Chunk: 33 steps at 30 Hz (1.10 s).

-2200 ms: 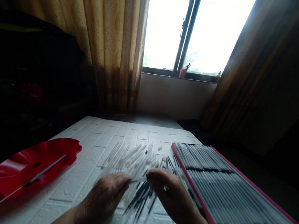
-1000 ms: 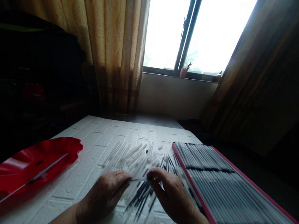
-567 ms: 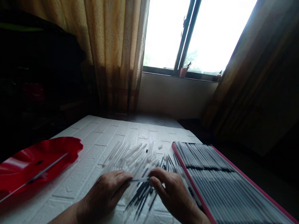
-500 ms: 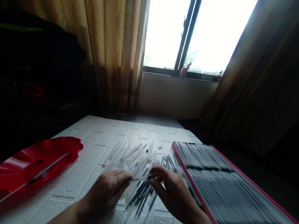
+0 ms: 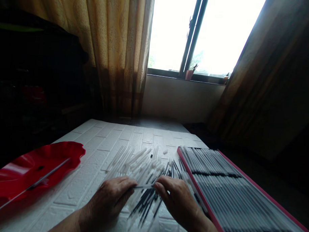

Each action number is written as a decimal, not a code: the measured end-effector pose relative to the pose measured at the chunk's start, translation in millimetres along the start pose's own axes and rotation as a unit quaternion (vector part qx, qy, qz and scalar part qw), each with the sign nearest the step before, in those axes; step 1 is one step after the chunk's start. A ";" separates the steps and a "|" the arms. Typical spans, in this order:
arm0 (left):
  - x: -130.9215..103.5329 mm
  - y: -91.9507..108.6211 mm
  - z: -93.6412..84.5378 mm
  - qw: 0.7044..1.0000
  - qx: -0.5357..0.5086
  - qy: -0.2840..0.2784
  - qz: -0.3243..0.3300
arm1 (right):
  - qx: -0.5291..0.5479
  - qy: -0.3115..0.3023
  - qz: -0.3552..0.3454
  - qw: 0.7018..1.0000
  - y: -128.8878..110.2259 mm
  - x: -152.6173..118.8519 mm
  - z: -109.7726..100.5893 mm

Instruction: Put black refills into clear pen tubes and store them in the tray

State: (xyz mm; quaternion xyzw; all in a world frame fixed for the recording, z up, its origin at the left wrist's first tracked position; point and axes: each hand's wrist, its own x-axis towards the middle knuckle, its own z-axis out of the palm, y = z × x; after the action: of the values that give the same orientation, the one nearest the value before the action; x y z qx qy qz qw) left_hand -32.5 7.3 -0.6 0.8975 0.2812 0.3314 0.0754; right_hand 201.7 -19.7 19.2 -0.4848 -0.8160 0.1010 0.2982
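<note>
Between my hands a thin pale pen tube [image 5: 145, 186] lies level, just above the loose parts. My left hand [image 5: 116, 196] pinches its left end. At its right end the thumb and fingers of my right hand [image 5: 175, 199] are pressed together, hiding that tip. Under and behind the hands lie scattered clear tubes [image 5: 121, 157] and dark thin refills [image 5: 142, 205]. Right of my right hand stands a red-edged box [image 5: 217, 192] with two rows of pens, pale with dark ends.
A red wavy-rimmed dish [image 5: 64, 148] at the left holds a long thin rod [image 5: 44, 176] and a small dark piece. The table [image 5: 90, 147] has a white brick pattern. Behind it are curtains and a window.
The fingers of my right hand have closed further around the tube's right end, and the dark piece seen there earlier is now hidden. My left hand has hardly moved.
</note>
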 end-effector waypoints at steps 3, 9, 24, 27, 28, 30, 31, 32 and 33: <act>-1.1 -1.1 0.0 1.000 0.006 0.006 0.000 | 0.029 -0.009 0.003 1.000 0.8 -1.7 -0.3; -2.4 -1.4 0.4 1.000 0.009 -0.003 -0.002 | 0.019 0.004 -0.013 1.000 0.7 -1.4 0.8; -1.4 -5.4 0.0 1.000 0.000 -0.023 -0.005 | -0.026 -0.020 -0.001 0.999 -3.9 -1.7 -1.0; -1.7 -6.8 -0.2 1.000 0.003 -0.014 0.005 | -0.041 -0.025 0.005 0.999 -5.2 -1.5 -1.3; -1.8 -7.3 -0.3 1.000 0.004 -0.011 0.005 | -0.042 -0.030 0.005 0.999 -5.7 -1.6 -1.4; -1.8 -7.8 -0.5 1.000 0.000 -0.013 0.003 | -0.042 -0.040 0.004 0.998 -6.7 -1.6 -1.3; -1.5 -7.8 -0.8 1.000 -0.002 -0.015 -0.001 | -0.045 -0.046 0.004 0.998 -7.1 -1.5 -1.1; -1.2 -7.6 -1.2 1.000 -0.005 -0.019 -0.003 | -0.050 -0.051 0.004 0.997 -7.3 -1.3 -0.9; -0.8 -7.3 -1.7 1.000 -0.005 -0.022 -0.003 | -0.057 -0.055 0.005 0.997 -7.3 -0.9 -0.6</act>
State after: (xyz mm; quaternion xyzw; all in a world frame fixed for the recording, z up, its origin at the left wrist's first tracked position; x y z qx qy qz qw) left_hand -37.4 12.8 -2.1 0.9031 0.2809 0.3130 0.0868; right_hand 197.1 -24.3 22.6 -0.4987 -0.8332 0.0825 0.2241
